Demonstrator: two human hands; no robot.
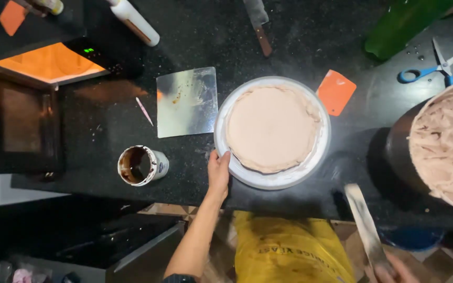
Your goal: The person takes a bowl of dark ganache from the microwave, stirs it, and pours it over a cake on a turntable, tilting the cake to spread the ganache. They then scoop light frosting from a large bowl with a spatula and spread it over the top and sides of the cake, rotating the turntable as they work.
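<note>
Cake (272, 127) sits frosted on round board (268, 181); my left hand (218, 172) grips board's rim, fingers curled on it. Right hand (394, 270) clamps spatula (365, 225) handle.

- blue-handled scissors (436, 67), top right
- orange scraper (336, 92) on the black counter (289, 36)
- metal scraper sheet (187, 102), smeared
- open jar (141, 165) of brown spread
- knife (258, 23), top edge
- white bottle (133, 22)
- microwave (22, 112), door open, lit orange
</note>
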